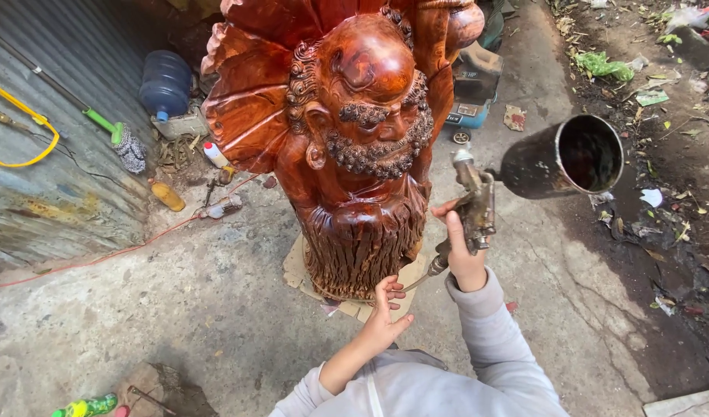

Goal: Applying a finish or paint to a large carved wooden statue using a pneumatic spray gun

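Right hand grips a spray gun beside the glossy carved wooden statue; left hand, open, seems to touch its base. Spraying wants even, steady passes.

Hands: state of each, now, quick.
Left hand: open, fingers spread, holding nothing, at the base of the carved wooden statue.
Right hand: closed around the spray gun grip.
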